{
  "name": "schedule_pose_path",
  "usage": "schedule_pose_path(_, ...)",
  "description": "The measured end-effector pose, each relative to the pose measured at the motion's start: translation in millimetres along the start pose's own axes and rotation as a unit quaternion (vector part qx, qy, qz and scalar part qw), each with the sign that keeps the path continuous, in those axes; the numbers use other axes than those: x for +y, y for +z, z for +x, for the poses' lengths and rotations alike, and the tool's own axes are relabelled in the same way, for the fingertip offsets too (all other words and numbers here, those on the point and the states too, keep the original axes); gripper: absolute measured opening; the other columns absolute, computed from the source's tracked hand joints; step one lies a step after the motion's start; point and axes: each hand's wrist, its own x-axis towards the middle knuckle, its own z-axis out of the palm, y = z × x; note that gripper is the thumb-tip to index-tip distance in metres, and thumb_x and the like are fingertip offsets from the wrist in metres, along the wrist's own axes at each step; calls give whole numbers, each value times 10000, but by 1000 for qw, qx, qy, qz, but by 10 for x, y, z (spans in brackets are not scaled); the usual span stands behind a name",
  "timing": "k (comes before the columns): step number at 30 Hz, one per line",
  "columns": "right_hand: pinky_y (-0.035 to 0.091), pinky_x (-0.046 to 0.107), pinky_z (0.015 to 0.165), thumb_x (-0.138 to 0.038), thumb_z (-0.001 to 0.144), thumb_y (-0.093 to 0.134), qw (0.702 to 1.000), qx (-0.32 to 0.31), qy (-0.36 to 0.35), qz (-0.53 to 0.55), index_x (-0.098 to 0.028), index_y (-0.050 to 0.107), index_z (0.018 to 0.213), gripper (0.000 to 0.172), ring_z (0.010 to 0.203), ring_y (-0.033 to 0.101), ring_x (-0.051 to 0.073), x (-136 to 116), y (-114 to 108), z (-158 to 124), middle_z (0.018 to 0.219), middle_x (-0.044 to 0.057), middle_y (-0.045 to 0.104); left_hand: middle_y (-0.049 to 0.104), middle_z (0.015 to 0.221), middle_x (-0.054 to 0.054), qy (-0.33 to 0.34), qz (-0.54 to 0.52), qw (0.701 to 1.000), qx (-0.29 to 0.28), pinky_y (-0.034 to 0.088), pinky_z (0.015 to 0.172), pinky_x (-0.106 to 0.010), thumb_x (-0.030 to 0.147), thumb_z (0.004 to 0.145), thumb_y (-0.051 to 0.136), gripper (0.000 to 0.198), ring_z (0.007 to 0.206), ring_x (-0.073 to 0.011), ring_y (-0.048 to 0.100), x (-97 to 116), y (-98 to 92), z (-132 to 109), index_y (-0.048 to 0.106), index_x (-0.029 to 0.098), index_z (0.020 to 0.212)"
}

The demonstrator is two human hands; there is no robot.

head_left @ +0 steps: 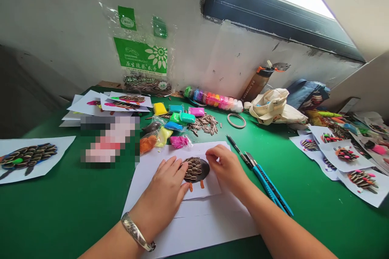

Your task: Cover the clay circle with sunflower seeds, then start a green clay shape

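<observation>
Fingertips (209, 154) of your right hand (227, 168) are curling in tight together and pressing at the 1 o'clock edge of the clay figure (196, 169); whether they are pinching a seed there, you cannot tell from this view. Your left hand (165, 188) is lying palm down with its fingers slightly spread, the tips touching the figure's 9 o'clock side and resting on the white card (212, 186) beneath it. The figure is a dark oval, with rows of striped sunflower seeds covering its left part and two orange stubs sticking out at 6 o'clock. It is sitting in the middle of the card, which is resting on larger white sheets (206, 226) on the green table (304, 178). A silver bangle (136, 232) is circling your left wrist. At 3 o'clock from the figure, just beside your right forearm, two blue utility knives (269, 186) and a dark pen (235, 145) are lying side by side. At 12 o'clock, a loose heap of seeds (205, 123) is spreading near coloured clay packets (179, 118), with a tape ring (236, 120) at 1 o'clock. Farther out at 11 o'clock, a green-labelled seed bag (146, 60) is leaning on the wall. Finished seed pictures (346, 154) are lying on cards at 3 o'clock, well apart, and another (28, 156) at 9 o'clock.
</observation>
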Motion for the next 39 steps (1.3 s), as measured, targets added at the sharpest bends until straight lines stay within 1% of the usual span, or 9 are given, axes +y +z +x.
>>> schedule_pose_path(3,397,238,707,-134,852,493,991,-24,13,-132,-203,636,883,162,826,564,157,6,-3,377,864,27,642,546,1327,-133,-4,-2,1000,7,356,1079,-525,251,889,530,416,1278,-304,438,7,-8,-2,522,131,1287)
schedule_pose_path(7,374,265,709,-124,839,479,983,-33,7,-182,-190,631,924,186,841,572,191,-30,152,816,891,60,663,564,1298,-133,-5,-14,1000,8,347,1081,-529,233,876,554,409,1261,-307,456,22,-15,-22,527,134,1272)
schedule_pose_path(14,362,282,651,-30,755,501,971,-70,-28,-228,-157,652,921,258,793,583,226,-85,339,1000,835,103,654,569,1283,-127,-12,-32,999,5,339,1085,-530,203,857,576,414,1260,-307,451,42,-30,-17,523,142,1263)
schedule_pose_path(17,383,286,699,-30,795,461,971,-63,-38,-228,-160,669,912,272,840,578,224,-134,273,920,854,107,642,568,1281,-129,-19,-38,999,2,333,1089,-532,197,858,572,411,1262,-309,444,53,-43,-20,524,139,1262)
schedule_pose_path(20,408,274,749,-73,873,406,979,-32,-38,-197,-183,667,952,294,893,571,201,-160,123,688,922,91,637,569,1277,-128,-25,-43,999,1,339,1082,-537,201,861,568,405,1267,-314,434,62,-54,-22,527,142,1260)
schedule_pose_path(23,433,249,700,-143,887,464,999,21,-35,-28,-203,647,897,193,781,581,157,-148,-34,312,869,38,644,571,1269,-126,-25,-47,999,9,347,1074,-540,207,862,569,386,1257,-319,441,62,-64,-14,539,149,1242)
schedule_pose_path(29,429,219,612,-160,871,515,993,-5,-37,110,-217,616,889,116,668,547,120,-111,-123,-339,775,-7,635,569,1279,-126,-16,-44,999,8,340,1084,-535,215,861,585,412,1260,-308,449,49,-60,3,522,142,1261)
schedule_pose_path(33,440,217,643,-152,889,491,987,-32,-65,143,-214,620,913,145,708,584,123,-121,-74,-420,788,2,667,555,1310,-129,-14,-34,999,-2,348,1080,-539,227,873,569,434,1276,-310,439,47,-49,0,505,142,1293)
schedule_pose_path(39,434,234,628,-115,867,459,988,-61,-93,107,-199,617,846,180,701,567,141,-106,10,-387,761,23,642,541,1333,-132,-14,-23,1000,-4,348,1083,-534,238,885,548,420,1290,-304,429,43,-57,-4,516,147,1293)
